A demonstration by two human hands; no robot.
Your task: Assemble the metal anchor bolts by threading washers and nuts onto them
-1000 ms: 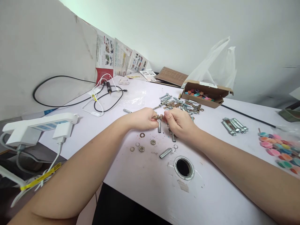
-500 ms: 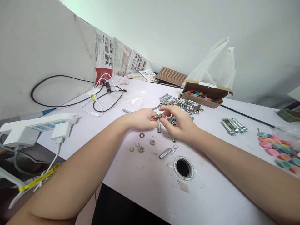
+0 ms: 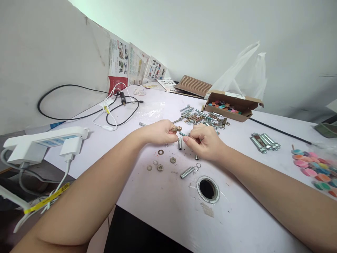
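Observation:
My left hand (image 3: pixel 162 131) is closed, with a brass-coloured bolt (image 3: pixel 177 129) pinched in it; the nut end sticks out toward the right. My right hand (image 3: pixel 205 140) is just right of it, apart from the bolt, its fingers curled in and thumb bent. A thin silver rod end (image 3: pixel 182 134) shows at the thumb and fingers; whether they grip it I cannot tell. Below the hands lie a silver sleeve (image 3: pixel 180 143), a second sleeve (image 3: pixel 187 172), two thin rings (image 3: pixel 197 166), a washer (image 3: pixel 160 152) and nuts (image 3: pixel 160 168).
A pile of bolts and sleeves (image 3: pixel 200 117) lies behind my right hand. Several assembled anchor bolts (image 3: pixel 264 142) sit to the right, near colourful caps (image 3: pixel 313 168). At the back stands a cardboard box (image 3: pixel 229 111). A round hole (image 3: pixel 207 189) opens in front; a power strip (image 3: pixel 47 138) is left.
My right hand has drawn back to the right from the nut and curled its fingers in. The silver rod end now shows beside it. My left hand still holds the brass-coloured bolt.

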